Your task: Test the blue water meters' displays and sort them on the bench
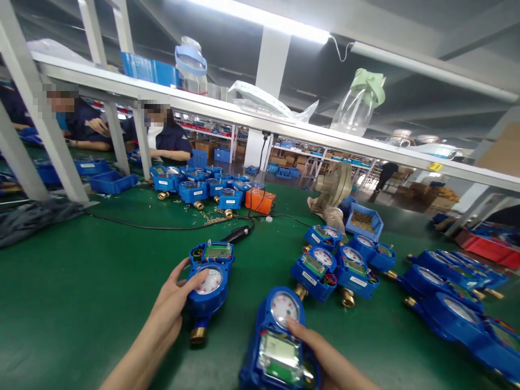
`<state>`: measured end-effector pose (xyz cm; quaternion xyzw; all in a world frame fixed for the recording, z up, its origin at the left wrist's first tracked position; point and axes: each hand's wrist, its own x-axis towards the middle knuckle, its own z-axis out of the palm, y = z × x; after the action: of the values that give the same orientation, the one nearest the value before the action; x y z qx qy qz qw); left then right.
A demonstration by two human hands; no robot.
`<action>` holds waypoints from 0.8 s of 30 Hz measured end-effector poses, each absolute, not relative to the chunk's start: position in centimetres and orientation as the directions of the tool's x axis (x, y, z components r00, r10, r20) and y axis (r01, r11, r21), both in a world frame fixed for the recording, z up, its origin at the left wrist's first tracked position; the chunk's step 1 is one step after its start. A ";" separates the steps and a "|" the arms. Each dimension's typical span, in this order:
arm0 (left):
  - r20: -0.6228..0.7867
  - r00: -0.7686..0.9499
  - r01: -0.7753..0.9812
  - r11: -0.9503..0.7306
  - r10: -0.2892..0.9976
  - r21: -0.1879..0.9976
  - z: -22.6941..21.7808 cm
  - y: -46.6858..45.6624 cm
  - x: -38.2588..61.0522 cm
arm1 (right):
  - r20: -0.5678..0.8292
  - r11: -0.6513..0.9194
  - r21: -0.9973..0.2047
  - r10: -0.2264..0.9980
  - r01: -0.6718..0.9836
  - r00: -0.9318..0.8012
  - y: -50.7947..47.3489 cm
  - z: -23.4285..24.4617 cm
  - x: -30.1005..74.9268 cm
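My left hand (174,295) is closed round the side of a blue water meter (210,300), thumb on its round dial. This meter's circuit board and small display show at its far end, and a brass fitting points toward me. Lower and to the right, my right hand (317,352) grips a second blue water meter (264,336), its thumb by the dial. The display of that one lies on the near side, under what looks like clear film. Beyond the left meter lies a black electric screwdriver (238,234) with a cable.
Several meters (314,271) stand right of centre, with more (455,309) at the far right. Another group (195,189) stands at the back, near loose screws (215,220) and an orange box (260,200). A blue bin (364,221) holds small parts. Co-workers sit behind the shelf posts.
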<state>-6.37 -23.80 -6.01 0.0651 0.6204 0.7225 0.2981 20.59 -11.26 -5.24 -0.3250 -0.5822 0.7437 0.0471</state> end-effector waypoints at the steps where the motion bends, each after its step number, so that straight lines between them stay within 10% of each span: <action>1: -0.273 -0.831 -0.349 -0.073 0.485 0.934 -6.2 -24.7 -6.6 | -0.480 -0.530 -0.815 0.392 0.234 -0.785 -12.3 -4.9 18.5; 8: -0.292 -0.920 -0.321 -0.075 0.262 0.944 -6.4 -32.3 -9.0 | -0.481 -0.865 -0.432 0.462 -0.257 -0.745 -16.4 -5.4 7.8; 16: -0.283 -0.918 -0.325 -0.118 0.278 0.938 -6.2 -33.5 -9.5 | -0.559 -0.851 -0.515 0.247 0.098 -0.791 -18.0 -4.2 8.6; 19: -0.286 -0.920 -0.329 -0.129 0.268 0.936 -6.6 -33.4 -9.5 | -0.443 -0.605 -0.766 0.249 0.219 -0.861 -17.1 -1.2 10.3; 21: -0.308 -0.915 -0.348 -0.122 0.259 0.930 -6.7 -33.3 -9.5 | -0.170 -0.203 -0.976 0.483 0.079 -0.859 -14.7 0.5 10.4; 24: -0.316 -0.924 -0.342 -0.098 0.217 0.934 -6.7 -33.2 -8.8 | 0.284 0.417 -0.909 0.611 -0.004 -0.739 -9.3 0.5 8.9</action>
<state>-8.84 -33.19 -6.66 -0.0485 0.6444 0.7394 0.1892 8.90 -9.26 0.54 -0.1935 -0.7846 0.5039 0.3050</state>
